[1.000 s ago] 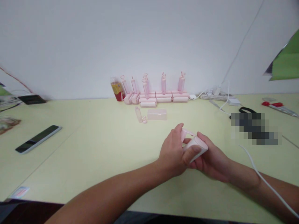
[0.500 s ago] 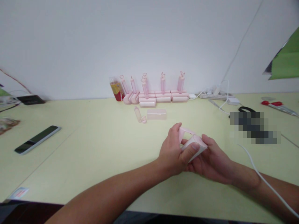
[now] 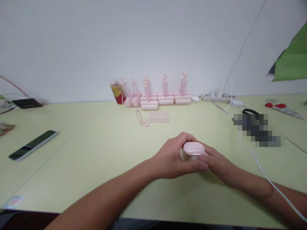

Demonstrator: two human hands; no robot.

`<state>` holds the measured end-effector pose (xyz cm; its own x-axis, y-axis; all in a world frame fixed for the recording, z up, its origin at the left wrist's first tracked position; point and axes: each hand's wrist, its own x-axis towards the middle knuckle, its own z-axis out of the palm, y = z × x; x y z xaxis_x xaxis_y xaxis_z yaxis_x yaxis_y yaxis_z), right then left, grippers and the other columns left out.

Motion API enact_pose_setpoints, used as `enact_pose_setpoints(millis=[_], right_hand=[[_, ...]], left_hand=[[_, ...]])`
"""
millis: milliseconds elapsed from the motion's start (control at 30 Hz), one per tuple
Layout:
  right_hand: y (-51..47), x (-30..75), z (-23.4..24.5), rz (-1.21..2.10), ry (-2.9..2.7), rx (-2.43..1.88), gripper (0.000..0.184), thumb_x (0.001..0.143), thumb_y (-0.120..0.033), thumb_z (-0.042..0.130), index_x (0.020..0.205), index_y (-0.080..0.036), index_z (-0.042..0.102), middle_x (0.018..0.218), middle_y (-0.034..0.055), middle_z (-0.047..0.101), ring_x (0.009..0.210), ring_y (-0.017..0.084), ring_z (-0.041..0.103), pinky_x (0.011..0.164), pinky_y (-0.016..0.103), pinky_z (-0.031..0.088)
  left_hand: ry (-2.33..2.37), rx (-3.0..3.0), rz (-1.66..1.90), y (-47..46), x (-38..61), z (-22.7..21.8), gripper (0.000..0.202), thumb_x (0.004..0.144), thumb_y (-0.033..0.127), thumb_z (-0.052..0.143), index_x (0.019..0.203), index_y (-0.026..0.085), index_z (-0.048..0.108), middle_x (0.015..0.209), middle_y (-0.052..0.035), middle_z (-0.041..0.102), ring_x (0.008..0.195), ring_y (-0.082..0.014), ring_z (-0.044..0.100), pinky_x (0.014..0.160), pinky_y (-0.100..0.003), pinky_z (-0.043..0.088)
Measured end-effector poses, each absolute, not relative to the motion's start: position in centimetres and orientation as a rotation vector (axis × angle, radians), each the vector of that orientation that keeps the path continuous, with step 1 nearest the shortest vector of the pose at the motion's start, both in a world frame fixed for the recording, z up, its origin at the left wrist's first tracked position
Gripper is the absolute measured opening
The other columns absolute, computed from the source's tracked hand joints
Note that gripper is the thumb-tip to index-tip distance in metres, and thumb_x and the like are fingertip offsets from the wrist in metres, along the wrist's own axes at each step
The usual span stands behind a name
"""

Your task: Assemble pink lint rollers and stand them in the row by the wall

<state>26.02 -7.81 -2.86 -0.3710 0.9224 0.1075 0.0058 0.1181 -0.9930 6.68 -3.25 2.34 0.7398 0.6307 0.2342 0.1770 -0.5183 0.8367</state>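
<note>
A pink lint roller, with a rounded glossy end and a pale roll just visible under it, is held between both hands above the table. My left hand wraps it from the left, thumb along the near side. From the right, my right hand closes on it, its thumb at the near edge and its other fingers mostly hidden behind. Beyond the hands lie a translucent pink box-like cover, a clear tube and a small pink heart-shaped piece.
Several similar pink rollers with upright tubes line the wall beside a yellow-red packet. A phone lies left. At right are a power strip, red-handled scissors and a white cable crossing my right forearm.
The white roll and pink frame, tilted and partly apart before, now sit together with the pink end facing up. Both hands have closed in around them. The view has shifted slightly.
</note>
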Motion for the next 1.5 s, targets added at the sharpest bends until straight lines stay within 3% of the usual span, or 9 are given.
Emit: enact_pose_setpoints(millis=[167, 300, 467, 833, 1333, 1500], right_hand=[[-7.4, 26.8, -2.3, 1.183, -1.815, -1.06, 0.054, 0.087, -0.06, 0.055, 0.123, -0.02, 0.058, 0.113, 0.0093, 0.062, 0.1, 0.027, 0.057, 0.086, 0.039, 0.047], [-7.1, 27.1, -1.9, 0.982, -1.987, -1.083, 0.057, 0.086, -0.065, 0.054, 0.124, -0.022, 0.056, 0.122, 0.0108, 0.057, 0.11, 0.029, 0.053, 0.095, 0.043, 0.043], [-7.1, 27.6, -1.8, 0.714, -2.174, -1.142, 0.06, 0.084, -0.055, 0.063, 0.132, -0.023, 0.05, 0.132, 0.0134, 0.052, 0.119, 0.032, 0.049, 0.102, 0.049, 0.039], [-7.1, 27.7, -1.8, 0.21, -2.248, -1.258, 0.06, 0.072, -0.048, 0.074, 0.121, -0.018, 0.056, 0.12, 0.0162, 0.056, 0.106, 0.033, 0.051, 0.091, 0.048, 0.042], [-7.5, 27.2, -0.9, 0.105, -2.241, -1.293, 0.055, 0.078, -0.056, 0.066, 0.117, -0.017, 0.059, 0.116, 0.0162, 0.055, 0.102, 0.033, 0.05, 0.089, 0.048, 0.04], [-6.4, 28.0, -1.9, 0.153, -2.164, -1.314, 0.055, 0.083, -0.059, 0.061, 0.121, -0.018, 0.057, 0.111, 0.0154, 0.058, 0.101, 0.032, 0.052, 0.087, 0.047, 0.042]], left_hand=[[0.6, 2.377, 0.524, -2.7, 5.5, 3.5, 0.034, 0.082, 0.041, 0.07, 0.105, 0.018, 0.059, 0.101, -0.0059, 0.063, 0.088, -0.0178, 0.058, 0.077, -0.03, 0.045], [0.598, 2.488, 0.479, -2.8, 5.3, 3.2, 0.031, 0.085, 0.035, 0.067, 0.109, 0.019, 0.057, 0.103, -0.0069, 0.06, 0.096, -0.0204, 0.056, 0.082, -0.033, 0.045], [0.662, 2.516, 0.456, -2.6, 5.2, 2.6, 0.027, 0.085, 0.03, 0.065, 0.106, 0.019, 0.054, 0.105, -0.007, 0.058, 0.095, -0.0207, 0.056, 0.08, -0.033, 0.047], [0.638, 2.518, 0.54, -2.3, 5.1, 1.1, 0.028, 0.085, 0.038, 0.063, 0.099, 0.02, 0.048, 0.107, -0.0072, 0.056, 0.084, -0.0171, 0.057, 0.07, -0.029, 0.048], [0.441, 2.503, 0.807, -2.1, 5.0, -0.7, 0.017, 0.086, 0.03, 0.062, 0.093, 0.019, 0.051, 0.103, -0.0093, 0.059, 0.091, -0.0178, 0.059, 0.073, -0.029, 0.051], [0.618, 2.475, 0.847, -2.2, 5.5, -0.1, 0.026, 0.091, 0.037, 0.056, 0.109, 0.019, 0.054, 0.107, -0.0099, 0.06, 0.098, -0.0194, 0.058, 0.079, -0.033, 0.054]])
